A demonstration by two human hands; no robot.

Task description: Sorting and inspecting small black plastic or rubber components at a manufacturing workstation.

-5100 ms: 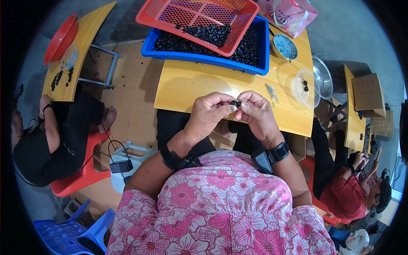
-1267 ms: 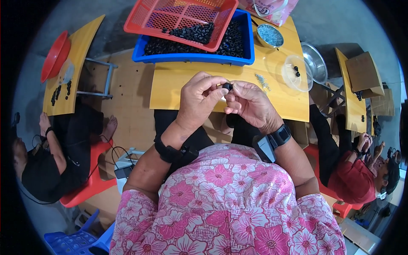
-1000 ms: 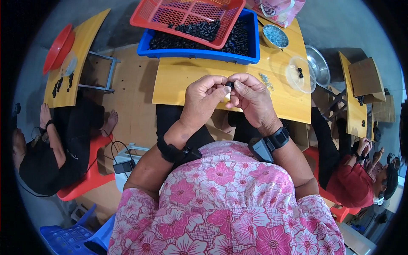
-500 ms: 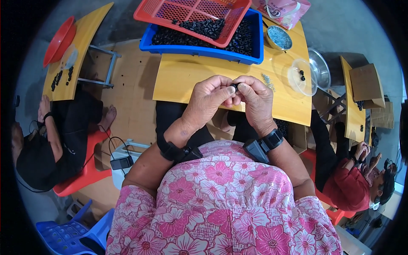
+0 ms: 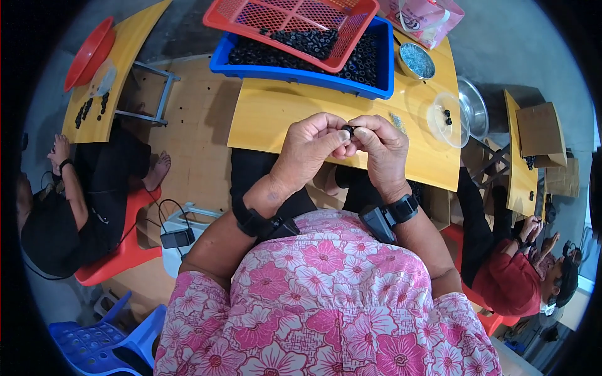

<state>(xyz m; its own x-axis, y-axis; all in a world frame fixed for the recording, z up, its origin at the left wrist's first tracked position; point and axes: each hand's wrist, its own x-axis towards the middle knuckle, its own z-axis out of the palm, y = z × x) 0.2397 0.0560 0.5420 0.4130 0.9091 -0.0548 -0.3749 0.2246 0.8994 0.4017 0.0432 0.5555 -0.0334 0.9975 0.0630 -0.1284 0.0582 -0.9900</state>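
Observation:
Between the fingertips of both hands is a small round black part [image 5: 349, 130], probably rubber or plastic; the fingers cover most of it. My left hand [image 5: 311, 143] pinches it from the left, thumb on top. From the other side my right hand [image 5: 381, 147] grips it with thumb and forefinger. Both hands are above the near edge of the yellow table [image 5: 282, 103]. Beyond them a blue crate [image 5: 301, 79] holds many black ring-shaped parts, and a red mesh basket [image 5: 351, 39] with more of them rests tilted on it.
Right of my hands lie small clear pieces [image 5: 397, 122] and a clear plastic bowl [image 5: 446, 135] with a few black parts. Farther back stand a metal bowl [image 5: 416, 61] of small bluish pieces and a pink bag [image 5: 433, 22]. Other people sit at tables on both sides.
Both hands keep hold of the black part, with only a slight shift of the fingers. The whole view has moved a little. At left, the other person's hands have shifted slightly.

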